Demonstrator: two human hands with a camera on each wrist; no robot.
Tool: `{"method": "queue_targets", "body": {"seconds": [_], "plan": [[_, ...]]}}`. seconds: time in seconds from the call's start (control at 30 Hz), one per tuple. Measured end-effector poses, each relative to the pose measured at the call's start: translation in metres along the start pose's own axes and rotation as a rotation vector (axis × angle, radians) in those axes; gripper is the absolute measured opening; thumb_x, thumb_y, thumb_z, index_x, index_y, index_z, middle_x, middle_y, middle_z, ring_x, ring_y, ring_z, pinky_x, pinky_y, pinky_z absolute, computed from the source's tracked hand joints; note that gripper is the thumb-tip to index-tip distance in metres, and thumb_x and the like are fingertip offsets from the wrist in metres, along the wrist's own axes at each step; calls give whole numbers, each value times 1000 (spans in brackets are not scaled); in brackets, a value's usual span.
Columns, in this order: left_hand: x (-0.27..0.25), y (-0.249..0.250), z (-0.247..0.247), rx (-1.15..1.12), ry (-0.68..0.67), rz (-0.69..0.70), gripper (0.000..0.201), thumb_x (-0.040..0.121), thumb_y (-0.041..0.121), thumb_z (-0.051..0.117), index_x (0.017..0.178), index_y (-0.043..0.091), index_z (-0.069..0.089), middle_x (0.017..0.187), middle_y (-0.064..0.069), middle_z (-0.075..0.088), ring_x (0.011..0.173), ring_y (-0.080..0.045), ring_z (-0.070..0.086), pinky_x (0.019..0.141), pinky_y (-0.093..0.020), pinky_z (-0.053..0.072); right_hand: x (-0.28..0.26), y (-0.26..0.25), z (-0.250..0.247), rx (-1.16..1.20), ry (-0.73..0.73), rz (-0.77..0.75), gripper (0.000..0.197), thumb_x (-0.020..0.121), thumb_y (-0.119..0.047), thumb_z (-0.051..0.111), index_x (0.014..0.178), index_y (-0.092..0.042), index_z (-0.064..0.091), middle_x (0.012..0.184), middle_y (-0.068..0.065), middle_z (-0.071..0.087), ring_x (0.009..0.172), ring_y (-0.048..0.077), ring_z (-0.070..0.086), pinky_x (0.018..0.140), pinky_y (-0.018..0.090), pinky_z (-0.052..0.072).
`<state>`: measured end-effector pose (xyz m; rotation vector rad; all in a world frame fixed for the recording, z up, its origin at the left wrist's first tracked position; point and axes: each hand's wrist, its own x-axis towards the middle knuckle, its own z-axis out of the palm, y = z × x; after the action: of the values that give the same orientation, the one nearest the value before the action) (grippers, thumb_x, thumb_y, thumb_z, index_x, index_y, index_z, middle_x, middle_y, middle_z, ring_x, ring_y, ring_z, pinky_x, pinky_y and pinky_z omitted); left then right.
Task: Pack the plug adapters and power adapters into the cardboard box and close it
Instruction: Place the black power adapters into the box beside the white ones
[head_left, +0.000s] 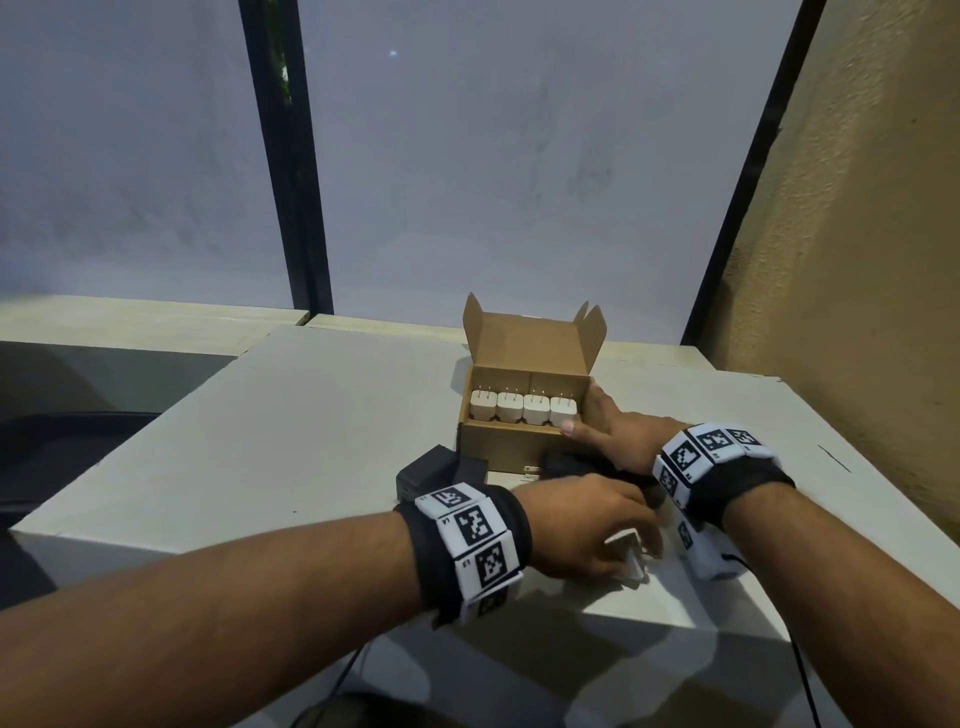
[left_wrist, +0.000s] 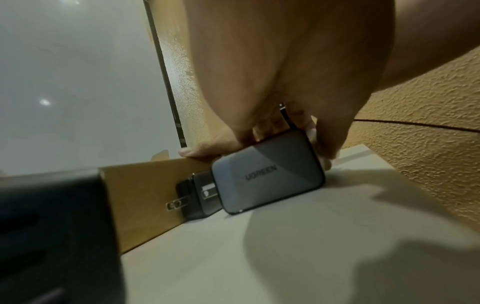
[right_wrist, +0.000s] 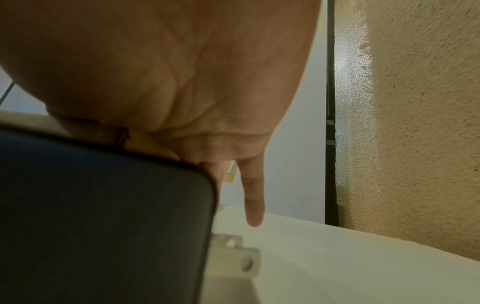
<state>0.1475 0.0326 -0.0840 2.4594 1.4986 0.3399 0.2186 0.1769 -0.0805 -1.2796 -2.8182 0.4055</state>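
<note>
Beside cardboard box (head_left: 524, 441), right grip (head_left: 615, 436) grasping power adapter (left_wrist: 267, 172); left grip (head_left: 587, 525) seemingly clutching white plug adapter (head_left: 631, 558)

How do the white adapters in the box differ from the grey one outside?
White plug adapters: small, standing prongs-up in a row inside the cardboard box. Grey power adapter: larger, lying outside against the box front, prongs sideways, held by the right hand. Both have flat metal prongs.
</note>
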Motion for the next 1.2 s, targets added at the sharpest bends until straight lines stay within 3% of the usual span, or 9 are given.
{"method": "queue_targets", "body": {"seconds": [0.2,0.3,0.4,0.57,0.7,0.8,0.97,1.07,1.2], "plan": [[-6,-8,6,95,77,20,50,82,31,72,129,21,57,127,-1,57,113,-20,53,94,-37,49,-1,3,1,25,3,-59,81,88,-71,31,152,-26,9,155,7,32,138,31,38,111,44,27],[-15,-13,-3,148,141,-164,75,75,55,72,138,27,43,137,4,47,122,-17,44,101,-35,42,4,5,2,40,6,-84,89,81,-79,27,151,-27,8,146,10,46,127,32,50,105,45,34],[-22,-17,-13,107,61,-431,93,69,63,72,141,19,34,141,-2,40,125,-20,39,107,-37,40,4,5,3,105,0,-113,86,84,-74,32,151,-27,7,151,5,40,131,28,46,107,40,32],[-23,-19,-12,35,-34,-540,83,70,53,76,135,15,40,126,-2,46,109,-18,49,93,-32,51,4,4,3,71,-29,-72,82,87,-73,30,151,-27,7,156,1,32,136,26,40,110,40,28],[-22,-20,-16,-30,-49,-522,75,69,45,80,129,16,46,119,-2,56,102,-18,57,86,-32,56,3,4,2,38,-24,-61,79,90,-69,31,152,-26,7,157,1,28,140,27,35,113,40,25],[-22,-22,-24,-77,-64,-475,76,65,41,85,127,15,50,115,-2,63,99,-18,62,84,-34,59,3,4,2,56,-45,-66,80,88,-70,29,152,-28,4,155,3,34,135,27,42,110,40,29],[-22,-30,-65,-104,131,-421,66,64,30,86,123,17,60,113,-1,65,98,-17,62,86,-30,57,4,6,1,41,-60,-74,83,82,-79,25,149,-35,1,139,8,53,116,30,58,99,43,42],[-22,-54,-86,-10,259,-427,73,61,30,88,126,13,59,118,-2,62,100,-15,59,85,-24,53,2,4,0,32,-62,-49,84,84,-76,28,150,-28,6,146,6,46,123,29,53,101,40,37],[-22,-89,-95,130,262,-525,81,63,26,89,134,17,52,130,-5,54,116,-22,53,96,-32,52,0,4,-2,16,-62,-33,80,88,-72,28,151,-28,5,155,4,34,134,29,43,107,40,32]]}}
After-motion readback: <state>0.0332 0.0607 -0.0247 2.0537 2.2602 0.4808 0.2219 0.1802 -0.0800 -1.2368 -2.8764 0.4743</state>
